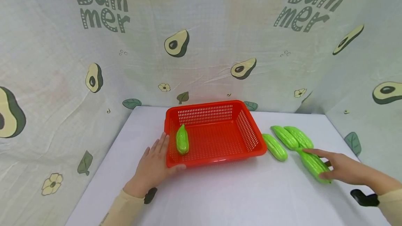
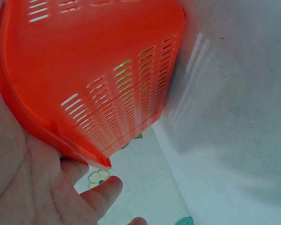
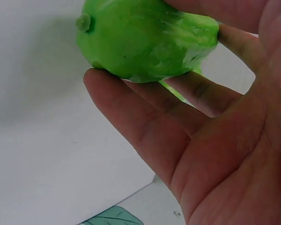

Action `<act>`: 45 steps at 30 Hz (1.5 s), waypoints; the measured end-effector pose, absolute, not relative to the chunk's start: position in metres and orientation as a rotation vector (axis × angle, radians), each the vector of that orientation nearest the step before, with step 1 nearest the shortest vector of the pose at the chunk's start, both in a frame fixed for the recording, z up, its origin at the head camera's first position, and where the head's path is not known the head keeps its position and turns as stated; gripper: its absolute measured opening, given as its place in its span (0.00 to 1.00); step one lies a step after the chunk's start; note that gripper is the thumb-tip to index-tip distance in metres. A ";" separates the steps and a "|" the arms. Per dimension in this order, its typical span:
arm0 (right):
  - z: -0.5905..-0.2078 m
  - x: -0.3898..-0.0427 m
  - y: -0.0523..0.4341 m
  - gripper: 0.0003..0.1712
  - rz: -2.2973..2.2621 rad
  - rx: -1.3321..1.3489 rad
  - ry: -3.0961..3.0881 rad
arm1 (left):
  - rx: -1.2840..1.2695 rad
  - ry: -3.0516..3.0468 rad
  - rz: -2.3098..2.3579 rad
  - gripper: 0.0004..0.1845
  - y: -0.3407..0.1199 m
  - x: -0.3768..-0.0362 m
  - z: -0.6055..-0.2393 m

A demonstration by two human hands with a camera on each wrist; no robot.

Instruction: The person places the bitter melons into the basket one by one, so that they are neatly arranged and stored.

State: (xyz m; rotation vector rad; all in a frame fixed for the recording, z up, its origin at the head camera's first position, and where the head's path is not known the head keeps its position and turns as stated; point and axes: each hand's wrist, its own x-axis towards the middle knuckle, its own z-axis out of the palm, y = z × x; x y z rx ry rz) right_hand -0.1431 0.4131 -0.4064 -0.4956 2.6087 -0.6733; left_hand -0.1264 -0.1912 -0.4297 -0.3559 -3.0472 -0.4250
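While bracing the red perforated plastic basket [image 1: 207,104] at its near left corner with the left hand [image 1: 154,165], closes the right hand [image 1: 343,168] round a bright green ridged plastic gourd [image 1: 312,165] over the white table [image 1: 220,194], well to the right of the basket. Lays the left fingers straight along the basket's side wall, thumb at the front rim and palm against the plastic, gripping nothing. Pinches the held gourd between thumb above and curled fingers beneath, as seen from the right wrist; cannot tell whether lifted clear of the table or resting on it.

Judging by the lie of things, looks early on: has one green gourd in the basket [image 1: 182,140], against its left wall, and four outside. Counts among those the one in the right hand and three loose gourds [image 1: 285,137] lying side by side on the table between that hand and the basket, the nearest just beside the basket's right rim.

Reads "Summer" twice on the pale hanging cloth [image 1: 201,16] behind, split over two lines in grey-green letters, among printed avocado halves, leaves and small flowers. Finds no brand or label on basket or gourds.
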 end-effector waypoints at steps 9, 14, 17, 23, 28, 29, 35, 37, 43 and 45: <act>-0.377 -0.148 0.401 0.52 -0.754 -0.495 2.597 | -0.362 -3.048 -0.456 0.66 -0.190 -0.126 -0.428; -0.353 -0.159 0.379 0.50 -0.803 -0.563 2.603 | -0.359 -3.042 -0.454 0.66 -0.191 -0.126 -0.430; -0.339 -0.168 0.361 0.48 -0.823 -0.591 2.593 | -0.357 -3.042 -0.447 0.66 -0.192 -0.126 -0.431; -0.317 -0.194 0.322 0.46 -0.816 -0.648 2.578 | -0.350 -3.043 -0.453 0.66 -0.192 -0.125 -0.432; -0.305 -0.219 0.283 0.46 -0.819 -0.751 2.539 | -0.349 -3.039 -0.454 0.66 -0.192 -0.125 -0.432; -0.303 -0.224 0.275 0.46 -0.822 -0.766 2.528 | -0.350 -3.038 -0.451 0.66 -0.191 -0.125 -0.432; -0.306 -0.257 0.221 0.48 -0.825 -0.753 2.453 | -0.348 -3.036 -0.445 0.67 -0.193 -0.125 -0.432; -0.308 -0.267 0.203 0.48 -0.805 -0.748 2.445 | -0.347 -3.040 -0.447 0.67 -0.194 -0.126 -0.433; -0.319 -0.288 0.155 0.49 -0.754 -0.725 2.456 | -0.342 -3.043 -0.448 0.67 -0.193 -0.128 -0.434; -0.326 -0.293 0.141 0.48 -0.772 -0.713 2.427 | -0.341 -3.043 -0.449 0.67 -0.194 -0.128 -0.434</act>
